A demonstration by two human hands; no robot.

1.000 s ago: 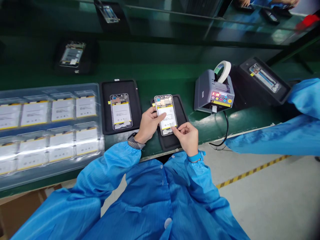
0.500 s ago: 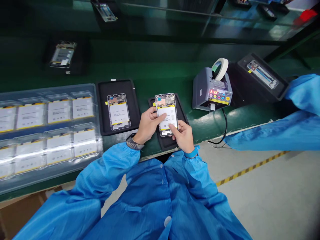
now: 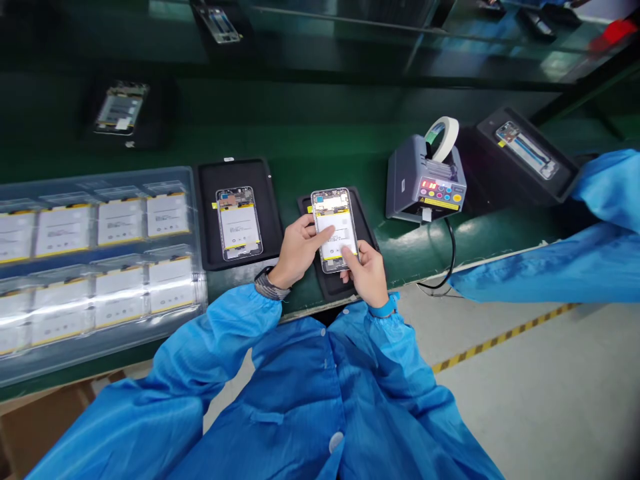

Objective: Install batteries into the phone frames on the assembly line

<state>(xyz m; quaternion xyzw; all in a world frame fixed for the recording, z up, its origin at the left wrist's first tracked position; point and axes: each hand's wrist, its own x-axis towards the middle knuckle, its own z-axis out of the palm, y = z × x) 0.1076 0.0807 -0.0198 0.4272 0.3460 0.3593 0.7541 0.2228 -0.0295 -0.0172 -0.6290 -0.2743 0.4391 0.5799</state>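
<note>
Green workbench (image 3: 320, 153) | left hand (image 3: 299, 252), right hand (image 3: 364, 272): grip holding phone frame (image 3: 334, 230) | battery label (image 3: 336, 235) text unreadable

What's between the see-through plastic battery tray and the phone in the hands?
Between the clear plastic tray and the held phone, the head view shows a black rectangular mat carrying a second open phone with a white battery.

5 phones (image 3: 334, 230) total: 4 on this bench, 1 on far bench. 4 blk mats (image 3: 270, 230) on this bench. 1 clear tray (image 3: 199, 280), 8 batts (image 3: 167, 215) visible in it, L end cut off by frame. 1 tape disp (image 3: 425, 190), 1 tape roll (image 3: 444, 139).
</note>
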